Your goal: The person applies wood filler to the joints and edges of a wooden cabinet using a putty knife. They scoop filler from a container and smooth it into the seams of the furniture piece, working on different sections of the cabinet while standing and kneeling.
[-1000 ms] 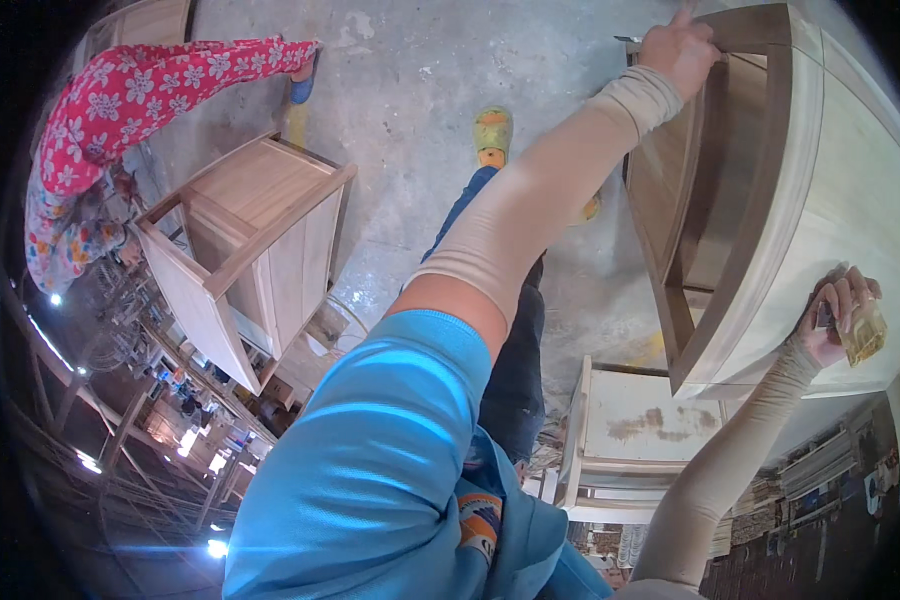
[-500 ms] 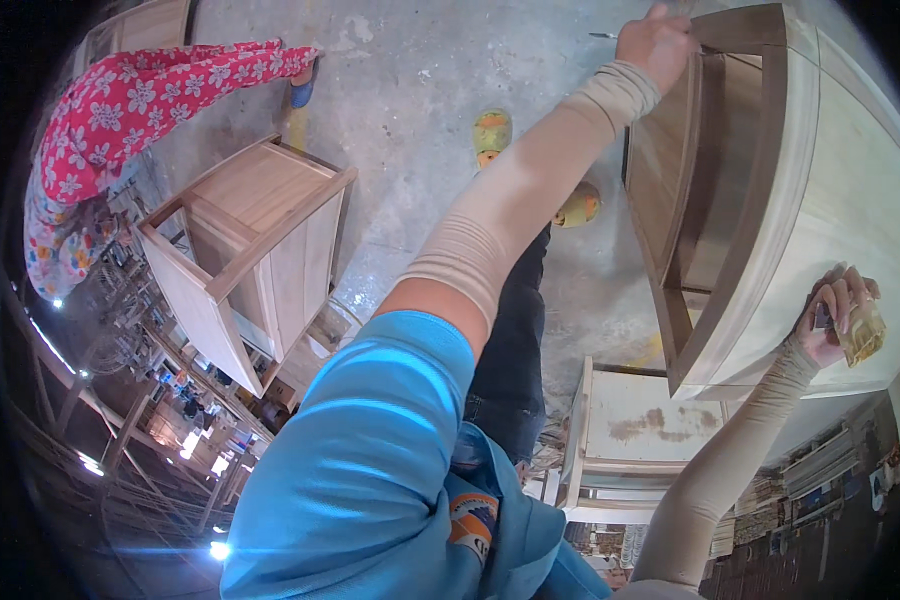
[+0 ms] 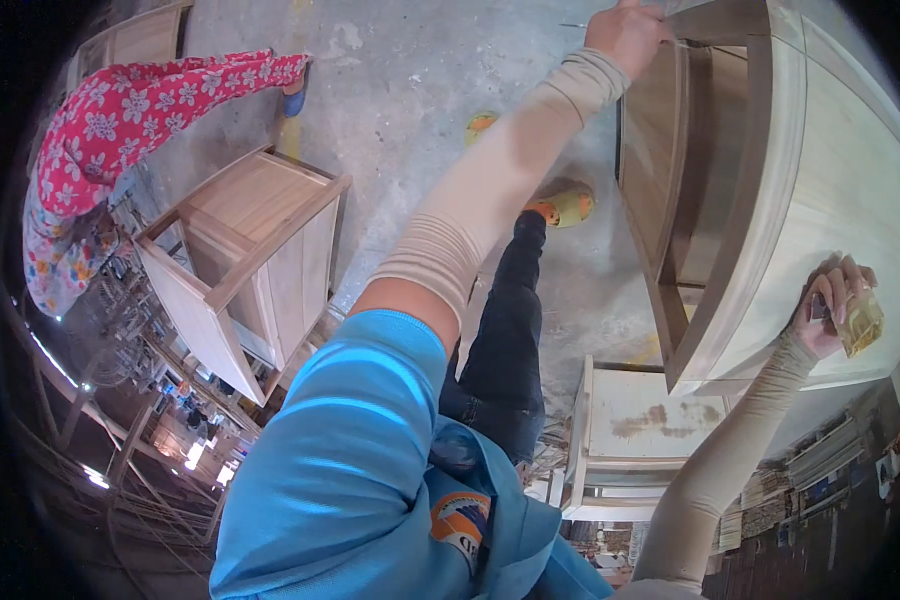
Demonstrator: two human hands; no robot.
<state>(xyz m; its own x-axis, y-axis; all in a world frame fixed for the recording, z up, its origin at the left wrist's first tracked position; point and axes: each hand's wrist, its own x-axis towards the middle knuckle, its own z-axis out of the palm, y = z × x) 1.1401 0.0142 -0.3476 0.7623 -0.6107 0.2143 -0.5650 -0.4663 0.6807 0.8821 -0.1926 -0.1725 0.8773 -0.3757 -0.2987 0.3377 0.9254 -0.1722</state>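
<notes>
Step now is prob. surface work on the cab [image 3: 850, 190]. R hand [image 3: 830, 302] has its fingers closed on a yellowish block [image 3: 862, 325], at the cab's pale panel; contact w/ it unclear. L hand [image 3: 625, 40] is at the cab's far frame corner; can't tell if gripping or just touching. Next move prob. calls for L hand steadying cab, R hand guiding block along panel.
</notes>
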